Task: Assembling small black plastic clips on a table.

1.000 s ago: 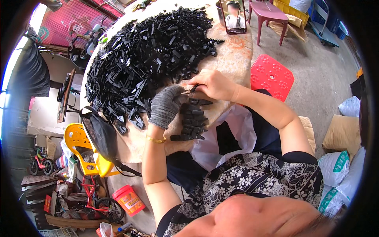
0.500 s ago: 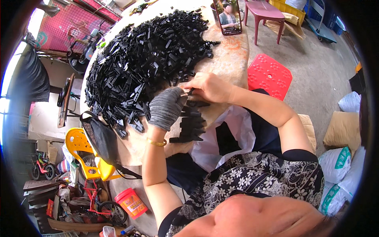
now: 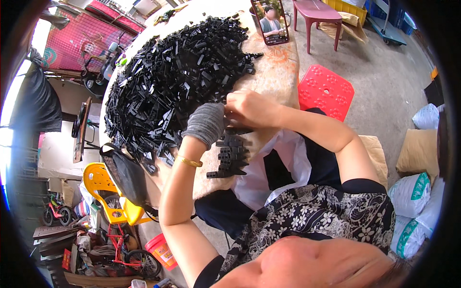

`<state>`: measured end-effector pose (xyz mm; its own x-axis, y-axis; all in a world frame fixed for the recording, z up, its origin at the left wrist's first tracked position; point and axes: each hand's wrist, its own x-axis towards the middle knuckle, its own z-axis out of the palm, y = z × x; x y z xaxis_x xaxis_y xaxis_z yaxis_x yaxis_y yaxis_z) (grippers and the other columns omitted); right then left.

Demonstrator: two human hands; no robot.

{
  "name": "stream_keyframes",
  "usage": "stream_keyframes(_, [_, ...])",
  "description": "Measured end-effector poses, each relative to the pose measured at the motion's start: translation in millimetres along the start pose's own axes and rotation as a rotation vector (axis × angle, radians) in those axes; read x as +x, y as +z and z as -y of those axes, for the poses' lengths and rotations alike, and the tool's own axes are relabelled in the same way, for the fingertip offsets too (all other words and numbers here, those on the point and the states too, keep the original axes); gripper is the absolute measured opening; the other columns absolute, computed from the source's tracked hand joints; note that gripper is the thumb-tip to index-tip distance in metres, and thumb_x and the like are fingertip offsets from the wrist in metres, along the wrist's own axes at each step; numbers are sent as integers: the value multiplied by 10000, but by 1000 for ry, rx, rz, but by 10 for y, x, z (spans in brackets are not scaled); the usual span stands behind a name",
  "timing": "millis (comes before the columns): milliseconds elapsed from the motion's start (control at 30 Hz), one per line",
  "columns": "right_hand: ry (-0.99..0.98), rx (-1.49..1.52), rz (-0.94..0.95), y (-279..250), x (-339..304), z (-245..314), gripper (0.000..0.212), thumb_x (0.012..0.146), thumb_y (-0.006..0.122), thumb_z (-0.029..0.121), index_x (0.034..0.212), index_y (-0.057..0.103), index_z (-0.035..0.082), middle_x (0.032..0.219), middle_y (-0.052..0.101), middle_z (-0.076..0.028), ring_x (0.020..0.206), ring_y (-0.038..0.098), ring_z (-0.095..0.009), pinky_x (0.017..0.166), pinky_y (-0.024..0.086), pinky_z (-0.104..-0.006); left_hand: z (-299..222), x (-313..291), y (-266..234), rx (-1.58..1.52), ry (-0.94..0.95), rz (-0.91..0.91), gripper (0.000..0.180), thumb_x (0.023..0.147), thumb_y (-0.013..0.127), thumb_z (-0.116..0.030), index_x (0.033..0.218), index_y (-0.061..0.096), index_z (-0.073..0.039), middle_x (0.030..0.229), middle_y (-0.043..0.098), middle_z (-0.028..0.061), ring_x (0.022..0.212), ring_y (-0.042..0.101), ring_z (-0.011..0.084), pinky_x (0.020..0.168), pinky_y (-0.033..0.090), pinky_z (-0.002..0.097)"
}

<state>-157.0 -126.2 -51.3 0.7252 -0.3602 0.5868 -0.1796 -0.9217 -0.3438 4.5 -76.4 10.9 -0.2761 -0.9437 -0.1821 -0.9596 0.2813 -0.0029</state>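
Observation:
My left hand (image 3: 205,126), in a grey knitted glove, is closed and meets my right hand at the table's near side. My bare right hand (image 3: 250,109) has its fingers curled in a pinch against the left fingertips. Between them is a small black plastic piece, mostly hidden by the fingers now. Just below the hands, a row of black plastic pieces (image 3: 230,156) lies side by side at the cloth's edge. Beyond my left hand spreads a large heap of loose black plastic pieces (image 3: 168,77).
A phone (image 3: 272,24) showing a video stands on the cloth-covered table (image 3: 273,62). Right of it are a red stool (image 3: 327,93) and a maroon stool (image 3: 318,14). A yellow chair (image 3: 103,192) with a black bag (image 3: 126,175) stands left. A white plastic bag (image 3: 288,149) covers my lap.
Both hands have drawn closer together, and the black piece that showed between the fingers is now mostly covered. My left forearm has shifted slightly left. The view has tilted a little.

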Motion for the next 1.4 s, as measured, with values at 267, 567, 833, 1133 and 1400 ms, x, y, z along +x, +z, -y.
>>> stream_keyframes(267, [59, 21, -18, -53, -111, -96, 129, 759, 647, 201, 772, 616, 77, 777, 557, -84, 778, 583, -269, 688, 474, -388, -76, 119, 27, 144, 6, 41, 257, 772, 676, -276, 811, 666, -22, 759, 650, 178, 752, 644, 335, 698, 521, 416])
stream_keyframes(567, [49, 350, -29, -3, -111, -159, 96, 758, 682, 135, 828, 661, 73, 839, 601, -105, 783, 596, -298, 717, 487, -362, 113, -69, 152, -266, -35, -184, 345, 728, 752, -183, 1024, 638, -46, 801, 672, 152, 749, 669, 276, 681, 529, 358])
stream_keyframes(833, [403, 1010, 237, -19, 79, -165, 340, 782, 740, 217, 982, 652, -44, 921, 671, -77, 835, 614, -119, 747, 491, -289, -143, -302, 108, -335, -59, -301, 710, 764, 724, -176, 1381, 377, -125, 891, 658, 192, 773, 658, 330, 662, 522, 375])
stream_keyframes(1133, [174, 415, 214, -75, 63, -77, 278, 756, 720, 270, 880, 690, 23, 815, 658, -138, 747, 640, -281, 682, 495, -335, 257, -501, 126, -260, -224, -704, 579, 699, 736, -465, 1115, 595, -87, 944, 583, 151, 833, 603, 329, 710, 500, 405])
stream_keyframes(1400, [140, 304, 182, -126, 150, 4, 170, 779, 689, 240, 787, 694, 70, 813, 595, -104, 745, 593, -271, 643, 464, -352, 591, -446, 366, -22, -680, -512, 416, 782, 672, -350, 1083, 600, -71, 1036, 581, 164, 992, 570, 334, 836, 478, 424])
